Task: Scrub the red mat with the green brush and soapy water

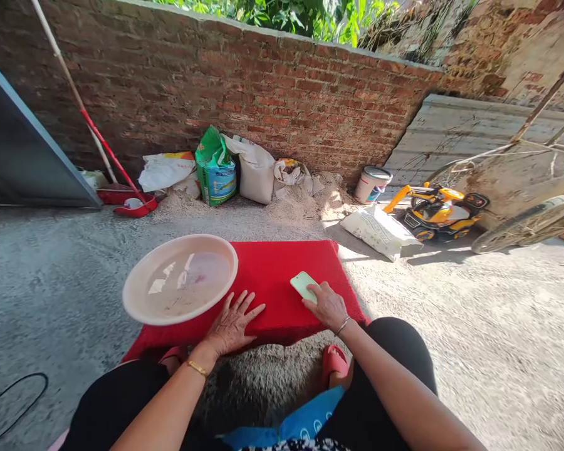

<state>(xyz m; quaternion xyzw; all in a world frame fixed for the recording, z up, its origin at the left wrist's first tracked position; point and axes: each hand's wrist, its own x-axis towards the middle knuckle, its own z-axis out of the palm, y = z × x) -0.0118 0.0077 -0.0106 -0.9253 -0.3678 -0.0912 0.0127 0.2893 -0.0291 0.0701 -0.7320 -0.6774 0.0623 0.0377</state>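
Note:
A low table or bench in front of my knees is draped with a red cloth (272, 269). My left hand (230, 326) lies flat near the front edge of the cloth, fingers spread and holding nothing. Just beyond its fingertips, at the left of the cloth, stands a wide pale-pink basin (136, 294) with clear, shallow water in it. On the right part of the cloth, my right hand (329, 305) grips a pale-green flat oblong thing (303, 283) with rounded corners. Its far end sticks out beyond my fingers, and its underside is hidden.
Along the brick wall (282, 94) stand a green sack (219, 178), a white sack (256, 172) and a bucket (372, 185). A toy digger (444, 210) and a cart wheel (529, 222) are at right. A red dustpan (138, 207) lies at left, a black cable (26, 388) nearer.

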